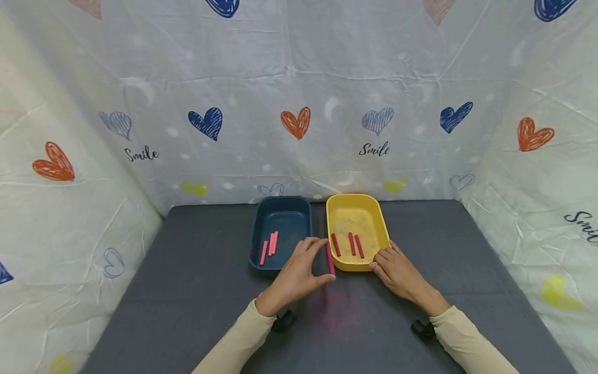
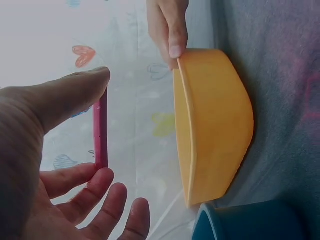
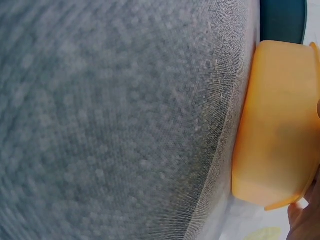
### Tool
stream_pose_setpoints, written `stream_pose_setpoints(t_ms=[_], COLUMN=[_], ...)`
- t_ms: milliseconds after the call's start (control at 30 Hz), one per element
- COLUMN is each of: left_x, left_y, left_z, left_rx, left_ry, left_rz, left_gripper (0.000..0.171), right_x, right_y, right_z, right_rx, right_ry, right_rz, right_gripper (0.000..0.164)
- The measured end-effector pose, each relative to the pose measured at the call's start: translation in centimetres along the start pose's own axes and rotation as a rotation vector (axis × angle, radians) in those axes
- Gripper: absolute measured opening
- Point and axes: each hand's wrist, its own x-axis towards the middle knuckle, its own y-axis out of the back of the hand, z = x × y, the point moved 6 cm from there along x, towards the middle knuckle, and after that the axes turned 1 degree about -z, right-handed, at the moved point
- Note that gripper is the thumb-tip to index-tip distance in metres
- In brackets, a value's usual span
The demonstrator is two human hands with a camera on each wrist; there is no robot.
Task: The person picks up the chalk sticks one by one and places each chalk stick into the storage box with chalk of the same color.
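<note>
My left hand (image 1: 299, 272) pinches a dark pink chalk stick (image 1: 330, 258) by its two ends, between thumb and fingertips. In the left wrist view the chalk stick (image 2: 101, 131) shows lengthwise, the other fingers spread loosely below. It overlaps the near left side of a yellow tray (image 1: 357, 266) in the head view. My right hand (image 1: 404, 272) grips that tray's rim at the near right corner, thumb on the near side. Inside the yellow tray lie three dark red-pink chalk sticks (image 1: 352, 243).
A dark blue tray (image 1: 283, 205) stands left of the yellow one, holding three lighter pink chalk sticks (image 1: 263, 253). Pink dust smudges the grey tabletop (image 1: 210, 311) below the left hand. A patterned curtain (image 1: 252, 83) hangs behind the table and along both sides.
</note>
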Motion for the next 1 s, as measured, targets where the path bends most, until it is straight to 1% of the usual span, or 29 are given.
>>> stream_pose_setpoints(t_ms=[233,500,633,800,1000], left_x=[1.6,3.5,4.4,5.6,6.8], left_y=[-0.1,-0.3,-0.3,-0.4,-0.8], left_z=[-0.2,-0.1,0.2,0.4,0.3], left_rx=[-0.032,-0.025,-0.024,-0.004,0.007], left_ry=[-0.001,-0.022,-0.026,-0.048,-0.059], left_rz=[0.016,0.038,0.039,0.046,0.042], left_gripper=[0.082,0.081,0.08,0.079,0.079], right_x=[0.0,0.0,0.0,0.0,0.0], right_y=[0.0,-0.2,-0.2,-0.2,0.0], right_z=[0.0,0.1,0.2,0.2,0.1], right_rx=[0.007,0.0,-0.006,-0.001,-0.005], right_ry=[-0.015,-0.013,-0.01,-0.012,-0.012], right_rz=[-0.013,-0.013,-0.012,-0.019,-0.013], right_gripper=[0.015,0.015,0.016,0.015,0.017])
